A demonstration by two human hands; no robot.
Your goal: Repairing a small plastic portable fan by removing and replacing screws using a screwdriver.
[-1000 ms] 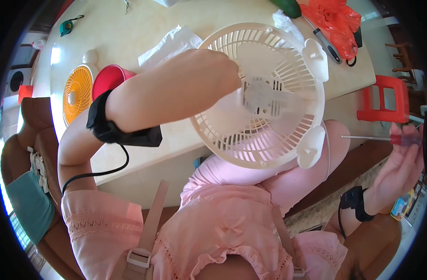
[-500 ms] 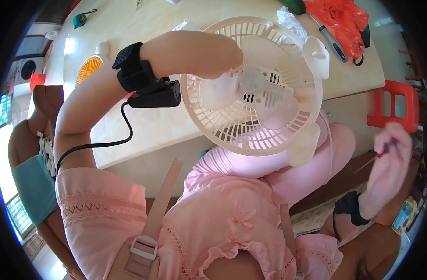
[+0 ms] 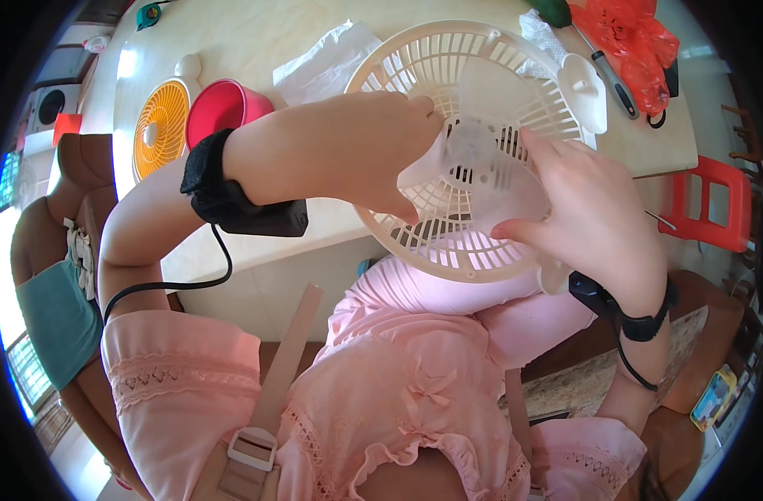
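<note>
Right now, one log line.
left hand: at fan blades, left side | right hand: at fan blades, right side | metal shaft: jutting from behind right hand

Teal cloth (image 3: 60, 321) on a brown chair (image 3: 83, 163) at your nine o'clock, crumpled white sheet (image 3: 321, 68) at eleven, dark green vegetable (image 3: 553, 11) at one, red bag (image 3: 625, 50) at two, red stool (image 3: 739, 200) at three, bright-screened device (image 3: 714, 398) at four

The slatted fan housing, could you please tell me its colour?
The slatted fan housing is cream, best seen in the head view.

Table (image 3: 248, 50) bears red bowl (image 3: 223, 113), red bag (image 3: 634, 52).
</note>
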